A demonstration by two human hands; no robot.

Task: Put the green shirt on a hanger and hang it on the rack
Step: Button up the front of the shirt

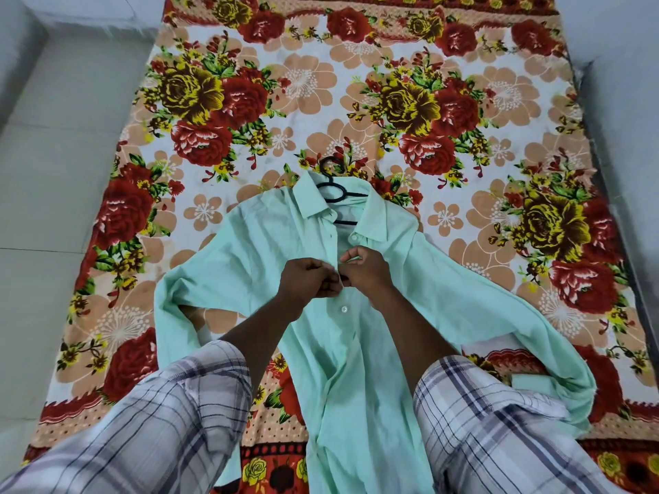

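The mint green shirt point(249, 258) lies front-up on a floral bedsheet point(249, 101), sleeves spread to both sides. A black hanger point(333, 192) sits inside its collar, with the hook poking out above the neck. My left hand point(308, 279) and my right hand point(365, 267) meet at the shirt's front placket, just below the top button. Both pinch the fabric edges there, fingers closed on the cloth. A white button point(344, 309) shows just below my hands.
The bedsheet covers a mattress on a pale tiled floor point(53, 172). A dark mattress edge point(613, 215) runs down the right side beside a wall. My checked sleeves fill the lower part of the view. No rack is in view.
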